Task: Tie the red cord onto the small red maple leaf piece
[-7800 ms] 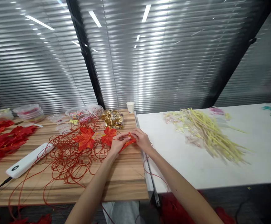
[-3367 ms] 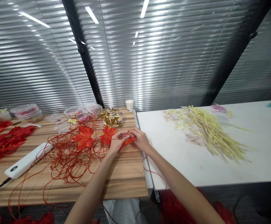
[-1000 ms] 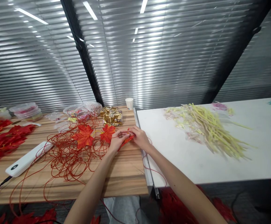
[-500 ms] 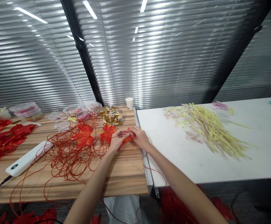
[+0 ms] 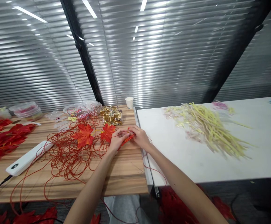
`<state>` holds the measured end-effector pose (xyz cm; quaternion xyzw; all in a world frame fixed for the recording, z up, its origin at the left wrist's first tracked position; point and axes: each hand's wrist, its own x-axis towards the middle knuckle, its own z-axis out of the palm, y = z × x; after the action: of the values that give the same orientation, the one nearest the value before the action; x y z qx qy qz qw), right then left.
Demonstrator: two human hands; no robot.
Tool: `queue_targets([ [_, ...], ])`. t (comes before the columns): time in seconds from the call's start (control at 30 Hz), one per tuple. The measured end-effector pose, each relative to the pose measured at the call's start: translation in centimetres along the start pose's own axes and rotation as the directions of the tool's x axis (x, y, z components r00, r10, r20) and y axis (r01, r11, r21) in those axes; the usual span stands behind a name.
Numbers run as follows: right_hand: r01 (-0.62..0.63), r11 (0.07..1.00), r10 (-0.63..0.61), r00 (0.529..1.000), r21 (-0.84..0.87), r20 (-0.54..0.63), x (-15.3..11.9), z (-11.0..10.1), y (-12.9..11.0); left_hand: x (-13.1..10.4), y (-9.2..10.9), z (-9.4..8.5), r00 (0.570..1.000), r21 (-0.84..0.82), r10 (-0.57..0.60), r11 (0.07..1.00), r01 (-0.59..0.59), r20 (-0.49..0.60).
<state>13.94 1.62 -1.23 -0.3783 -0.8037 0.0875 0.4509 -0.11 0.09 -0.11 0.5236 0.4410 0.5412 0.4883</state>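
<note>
Close together over the wooden table's right edge, both hands are closed on one orange-red artificial maple leaf (image 5: 126, 140), mostly covered by the fingers. My left hand (image 5: 117, 140) pinches its left side; my right hand (image 5: 138, 135) pinches the other side. Thin red cord (image 5: 158, 170) runs out past my right hand and loops down over the table edge. Left of my hands lie two more maple leaves, one (image 5: 107, 133) beside my left fingers and another (image 5: 83, 136) on a tangled heap of red cord (image 5: 66, 161). How leaf and cord join between the fingers is hidden.
Gold foil packets (image 5: 112, 115) and a paper cup (image 5: 129, 102) stand behind my hands. A white corded bar-shaped device (image 5: 29, 158) and a red leaf pile (image 5: 8, 140) are at left. Yellow fuzzy stems (image 5: 217, 130) cover part of the white table (image 5: 172, 155).
</note>
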Motion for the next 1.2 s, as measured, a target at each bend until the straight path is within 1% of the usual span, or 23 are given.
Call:
queue_targets([
  [0.33, 0.000, 1.000, 0.000, 1.000, 0.002, 0.009, -0.01, -0.02, 0.01, -0.07, 0.06, 0.04, 1.000, 0.000, -0.009, 1.000, 0.009, 0.001],
  [0.6, 0.001, 1.000, -0.001, 1.000, 0.005, 0.013, 0.02, -0.02, 0.03, -0.08, 0.14, 0.16, 1.000, 0.000, -0.012, 1.000, 0.012, -0.025],
  [0.93, -0.004, 1.000, 0.004, 1.000, 0.022, 0.012, 0.06, -0.11, -0.15, -0.07, 0.03, 0.11, 1.000, -0.004, -0.017, 1.000, 0.017, -0.004],
  [1.2, -0.006, 1.000, 0.006, 1.000, 0.027, 0.010, 0.07, -0.09, -0.12, 0.03, -0.02, 0.10, 1.000, 0.011, -0.020, 1.000, 0.020, -0.009],
])
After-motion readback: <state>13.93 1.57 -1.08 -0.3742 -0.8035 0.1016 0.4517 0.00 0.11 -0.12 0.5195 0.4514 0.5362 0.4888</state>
